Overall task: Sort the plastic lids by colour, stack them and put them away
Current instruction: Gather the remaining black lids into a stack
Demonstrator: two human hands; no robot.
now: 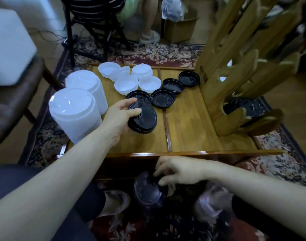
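My left hand (pixel 120 117) grips a short stack of black lids (pixel 145 119) above the wooden table (pixel 188 126). Several single black lids (pixel 163 98) lie in a row toward the back right. Loose white lids (pixel 126 84) sit at the back. Two tall stacks of white lids (pixel 75 115) in plastic sleeves lie at the left edge. Below the table's front edge, my right hand (pixel 180 171) holds the top of a bagged stack of black lids (pixel 148 188), blurred by motion.
A carved wooden rack (pixel 235 70) stands on the table's right side, with more black lids (pixel 242 106) behind it. A dark chair (pixel 18 94) is at left. A seated person (pixel 148 18) and a cardboard box (pixel 180 28) are beyond the table. A patterned carpet (pixel 279 164) covers the floor.
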